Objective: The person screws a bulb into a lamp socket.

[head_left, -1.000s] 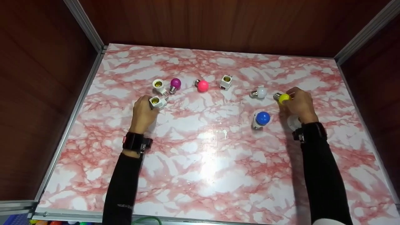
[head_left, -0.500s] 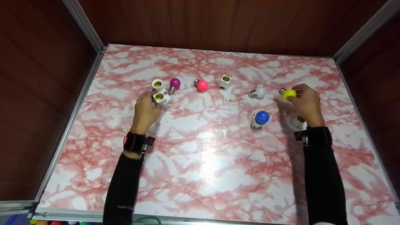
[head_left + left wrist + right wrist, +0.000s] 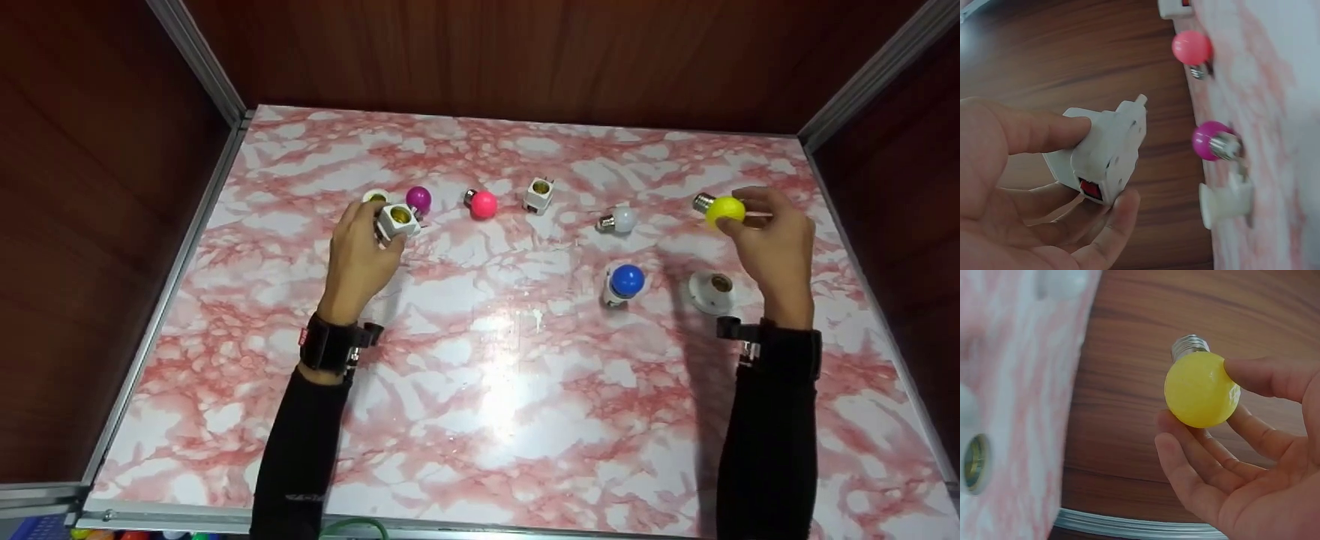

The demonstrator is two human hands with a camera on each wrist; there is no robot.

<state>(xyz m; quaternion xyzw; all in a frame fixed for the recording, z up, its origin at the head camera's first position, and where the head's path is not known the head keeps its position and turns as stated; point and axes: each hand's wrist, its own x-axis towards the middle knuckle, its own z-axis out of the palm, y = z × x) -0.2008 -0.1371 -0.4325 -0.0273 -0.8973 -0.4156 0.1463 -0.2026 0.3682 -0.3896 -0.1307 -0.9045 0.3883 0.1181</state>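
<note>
My left hand (image 3: 361, 259) holds a white plug-in bulb socket (image 3: 399, 220) between thumb and fingers, raised over the table. In the left wrist view a red switch (image 3: 1090, 188) shows on the end of that socket. My right hand (image 3: 776, 240) pinches a yellow light bulb (image 3: 1199, 391) by its globe, its metal screw base pointing away from the palm. Just beyond the left hand lie a purple bulb (image 3: 418, 199) and a round white socket (image 3: 376, 196), partly hidden by the fingers. Below the right hand sits a white round-based lamp holder (image 3: 711, 293).
A pink bulb (image 3: 484, 205), another switched socket (image 3: 539, 195) and a white bulb (image 3: 619, 220) lie along the back of the marbled table (image 3: 450, 450). Nearer stands a blue bulb (image 3: 628, 280) in a white socket. Brown wood panels (image 3: 525, 60) wall three sides.
The left hand has lifted the socket and shifted slightly right and away. My right hand has raised the yellow bulb from the table and moved right, uncovering the round-based lamp holder.
</note>
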